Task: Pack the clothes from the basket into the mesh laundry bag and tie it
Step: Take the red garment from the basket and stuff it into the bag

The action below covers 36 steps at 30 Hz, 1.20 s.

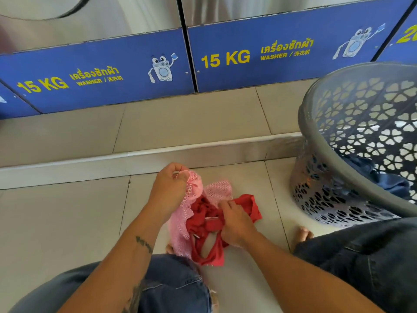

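I see a pale tiled floor [67,211]. The grey perforated basket [316,123] stands on it, tilted. Left of the basket, the pink mesh bag [180,224] and a red garment [248,204] lie on the tiles. Behind the basket, a low step [112,154] runs below the blue washer panels [112,75].

A floor [67,211] of pale square tiles with thin dark joints is seen across the lower half. Toward 12 o'clock it is bounded by a raised tiled step [158,123] with a light edge strip. On the step, washers [112,23] with steel fronts are ranged; along their bases, blue panels [101,71] are marked "15 KG WASHER" in yellow beside a cartoon machine. Soft daylight is reflected off the tiles.
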Each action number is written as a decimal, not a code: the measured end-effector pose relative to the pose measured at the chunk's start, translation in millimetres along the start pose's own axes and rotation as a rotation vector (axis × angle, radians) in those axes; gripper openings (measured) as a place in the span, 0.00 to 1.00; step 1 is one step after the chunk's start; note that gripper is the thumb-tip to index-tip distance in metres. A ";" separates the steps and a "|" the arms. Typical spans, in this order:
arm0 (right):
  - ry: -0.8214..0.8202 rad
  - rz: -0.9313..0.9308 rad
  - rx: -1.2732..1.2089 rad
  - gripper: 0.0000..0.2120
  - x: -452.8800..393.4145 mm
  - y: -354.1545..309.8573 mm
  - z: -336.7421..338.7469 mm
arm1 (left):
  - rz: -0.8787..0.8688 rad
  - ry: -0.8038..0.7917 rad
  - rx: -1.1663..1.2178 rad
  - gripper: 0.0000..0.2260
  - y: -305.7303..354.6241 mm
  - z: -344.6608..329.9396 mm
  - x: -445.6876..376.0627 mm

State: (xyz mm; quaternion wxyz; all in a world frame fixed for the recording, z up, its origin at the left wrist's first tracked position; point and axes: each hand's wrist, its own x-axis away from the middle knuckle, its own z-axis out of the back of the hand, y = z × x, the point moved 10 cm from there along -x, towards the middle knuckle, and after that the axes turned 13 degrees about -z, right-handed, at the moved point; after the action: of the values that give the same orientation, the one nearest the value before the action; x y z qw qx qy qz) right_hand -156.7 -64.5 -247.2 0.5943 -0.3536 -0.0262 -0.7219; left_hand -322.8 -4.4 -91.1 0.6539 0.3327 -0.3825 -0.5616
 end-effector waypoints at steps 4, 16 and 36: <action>-0.098 -0.157 0.129 0.52 -27.9 40.0 -27.8 | -0.021 -0.005 -0.005 0.05 4.7 -1.7 -11.1; 0.044 -0.284 -0.421 0.10 -47.2 45.5 -16.9 | -0.079 -0.040 -0.037 0.06 12.8 -8.2 -31.3; 0.466 0.311 0.016 0.32 30.3 -125.3 114.6 | -0.146 -0.038 0.500 0.07 116.9 43.4 39.1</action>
State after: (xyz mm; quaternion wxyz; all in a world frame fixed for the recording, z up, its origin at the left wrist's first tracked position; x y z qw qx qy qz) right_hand -212.9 -0.8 -97.1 0.6907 -0.1732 0.1600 -0.6836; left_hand -301.6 -26.0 36.0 0.5018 0.5000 -0.4968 -0.5014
